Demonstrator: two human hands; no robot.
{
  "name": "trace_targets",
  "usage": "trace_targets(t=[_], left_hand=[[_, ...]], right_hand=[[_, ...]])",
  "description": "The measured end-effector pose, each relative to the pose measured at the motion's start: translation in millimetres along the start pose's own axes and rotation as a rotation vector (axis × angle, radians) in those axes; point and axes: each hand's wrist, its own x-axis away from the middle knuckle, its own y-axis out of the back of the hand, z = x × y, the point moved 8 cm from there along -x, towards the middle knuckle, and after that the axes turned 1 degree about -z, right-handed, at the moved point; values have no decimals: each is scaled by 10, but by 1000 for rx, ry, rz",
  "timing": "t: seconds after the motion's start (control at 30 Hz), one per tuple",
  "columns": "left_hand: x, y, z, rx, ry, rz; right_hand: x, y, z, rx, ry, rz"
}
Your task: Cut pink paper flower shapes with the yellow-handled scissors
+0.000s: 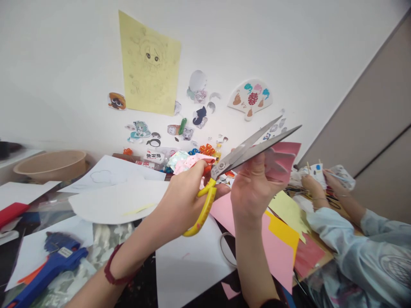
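Observation:
My left hand (186, 196), with a dark red bracelet at the wrist, grips a pair of scissors (208, 209) by its yellow handles. The long metal blades point up and right and stand apart. Between the fingers of my right hand (252, 188) is a piece of pinkish-red paper (284, 160), raised above the table. The lower blade passes just in front of my right fingertips and the paper's upper left side. Whether the blade touches the paper I cannot tell.
Sheets of white paper (183, 256) and pink paper (276, 256) cover the table. A blue glue gun (58, 265) lies at lower left, near a tan basin (51, 164). At right, another person's hands (313, 186) hold small items. Cutouts and a yellow drawing (150, 72) hang on the wall.

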Motion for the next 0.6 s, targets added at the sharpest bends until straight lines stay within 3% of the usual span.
trace_targets(t=[0.6], left_hand=[[37,42,-20,-5,-17,0]], right_hand=[[-56,18,57,3,78,82]])
